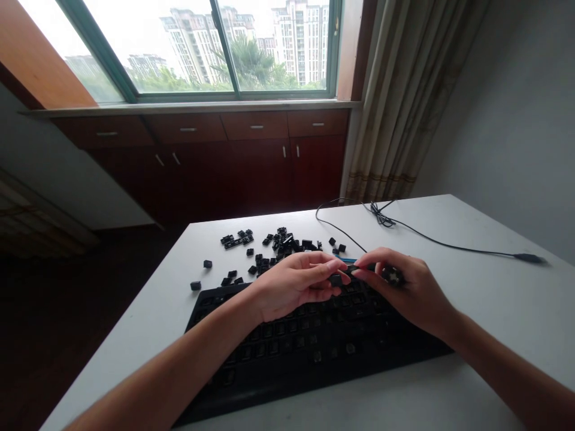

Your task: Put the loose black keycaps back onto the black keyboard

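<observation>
A black keyboard [265, 383] lies across the table in front of me, many of its key positions bare of caps. My left hand [299, 278] is over its upper middle, fingers curled around a small black keycap [336, 279]. Close by on the right, my right hand [404, 287] grips a slim dark tool [394, 276] whose round handle end shows beside the palm. Thumb and forefinger pinch near its front end, which meets my left fingertips; its tip is hidden. Something thin and blue [345, 260] shows just behind the fingers.
Behind the keyboard, a heap of loose black keycaps [283, 240] spreads over the white table [494, 311]. Single keycaps [196, 286] lie toward the left edge. A black cable [442, 244] with a coiled bundle runs right. Cabinets [215, 173] and a window stand beyond.
</observation>
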The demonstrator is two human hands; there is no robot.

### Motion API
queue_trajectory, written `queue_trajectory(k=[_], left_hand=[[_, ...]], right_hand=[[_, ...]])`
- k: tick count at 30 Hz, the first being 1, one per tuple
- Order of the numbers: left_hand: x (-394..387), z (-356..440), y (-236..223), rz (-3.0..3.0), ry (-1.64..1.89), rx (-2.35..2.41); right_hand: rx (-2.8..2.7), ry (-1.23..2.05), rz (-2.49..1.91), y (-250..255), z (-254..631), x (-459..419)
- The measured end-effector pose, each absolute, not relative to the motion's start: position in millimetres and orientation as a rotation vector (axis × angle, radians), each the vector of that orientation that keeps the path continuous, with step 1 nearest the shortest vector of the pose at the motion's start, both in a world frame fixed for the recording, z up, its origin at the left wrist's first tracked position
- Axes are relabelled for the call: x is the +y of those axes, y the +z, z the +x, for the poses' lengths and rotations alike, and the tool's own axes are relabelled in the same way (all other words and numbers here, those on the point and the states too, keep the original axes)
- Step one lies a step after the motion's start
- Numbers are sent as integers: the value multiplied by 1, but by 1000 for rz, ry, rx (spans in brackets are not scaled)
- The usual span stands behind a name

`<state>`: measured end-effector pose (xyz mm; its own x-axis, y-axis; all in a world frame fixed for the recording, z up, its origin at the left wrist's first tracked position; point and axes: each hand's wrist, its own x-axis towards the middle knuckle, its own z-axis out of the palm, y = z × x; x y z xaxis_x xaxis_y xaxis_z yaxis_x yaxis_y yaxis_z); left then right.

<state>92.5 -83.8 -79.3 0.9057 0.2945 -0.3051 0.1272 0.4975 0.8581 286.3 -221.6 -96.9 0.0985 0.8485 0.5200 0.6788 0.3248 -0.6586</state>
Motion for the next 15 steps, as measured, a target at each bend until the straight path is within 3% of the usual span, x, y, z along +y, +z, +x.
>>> queue_trajectory(k=[15], left_hand=[[-82,91,-74,1160,47,419]], right_hand=[[-1573,-69,-1818,-105,334,-213]])
